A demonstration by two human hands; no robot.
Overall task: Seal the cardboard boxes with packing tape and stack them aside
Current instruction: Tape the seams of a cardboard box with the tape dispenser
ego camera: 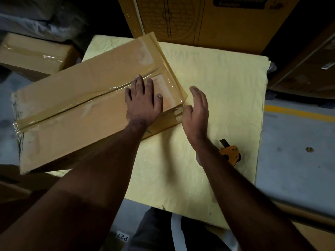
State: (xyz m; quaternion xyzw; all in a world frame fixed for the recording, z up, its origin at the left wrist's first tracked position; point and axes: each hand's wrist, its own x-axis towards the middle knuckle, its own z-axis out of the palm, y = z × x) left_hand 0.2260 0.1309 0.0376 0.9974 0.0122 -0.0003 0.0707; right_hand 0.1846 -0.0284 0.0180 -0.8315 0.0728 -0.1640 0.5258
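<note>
A long flat cardboard box [76, 113] lies slantwise over the left side of a pale yellow work surface [208, 87]. Clear packing tape [90, 102] runs along its centre seam and across its right end. My left hand [143, 100] presses flat on the box top near the right end, fingers spread and straight. My right hand [196, 109] stands edge-on beside the box's right corner, fingers straight, thumb close to the corner; whether it touches is unclear. A yellow tape dispenser [229, 153] lies on the surface, partly hidden by my right forearm.
A large printed carton [208, 20] stands upright behind the surface. A taped box [34, 53] sits at the far left. More cartons [308, 69] lean at the right. Grey floor with a yellow line [299, 113] lies to the right.
</note>
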